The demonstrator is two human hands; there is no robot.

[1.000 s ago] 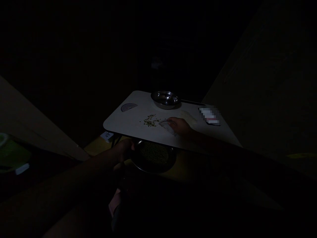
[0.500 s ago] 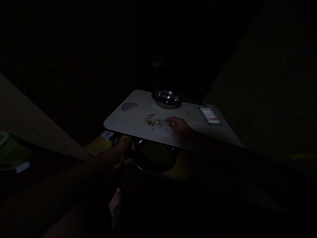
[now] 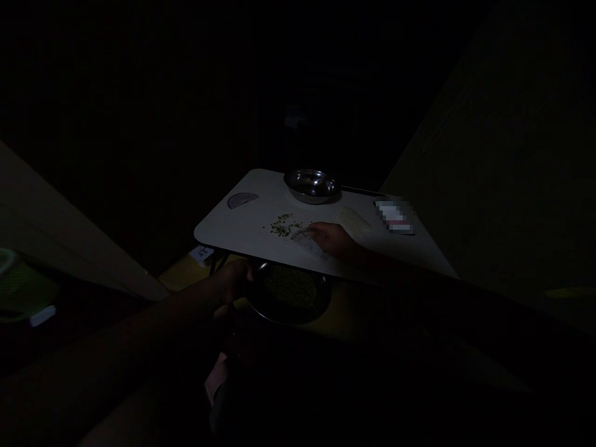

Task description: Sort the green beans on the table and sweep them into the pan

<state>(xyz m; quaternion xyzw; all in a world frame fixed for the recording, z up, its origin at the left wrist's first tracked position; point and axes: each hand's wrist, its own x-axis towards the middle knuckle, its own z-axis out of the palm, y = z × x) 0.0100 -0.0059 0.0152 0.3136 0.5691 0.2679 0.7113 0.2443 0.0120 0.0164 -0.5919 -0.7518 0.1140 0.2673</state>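
The scene is very dark. My left hand [image 3: 231, 281] grips the rim of a dark round plate [image 3: 321, 304] full of small green grains [image 3: 289, 287], held just below the near edge of a small white table [image 3: 242, 230]. My right hand [image 3: 334, 238] lies on the table, closed on a thin clear flat piece [image 3: 308, 241] that looks like a ruler. The piece's far end touches a small heap of green grains [image 3: 282, 227] scattered on the tabletop.
An empty steel bowl [image 3: 311, 185] stands at the table's far edge. A semicircular protractor-like piece [image 3: 242, 200] lies far left. A small packet [image 3: 393, 217] lies at the right. Pale boards slope along both sides. A green object [image 3: 18, 287] sits at far left.
My right hand has slid the clear piece a little leftward, closer to the scattered grains. The left hand and plate have stayed put.
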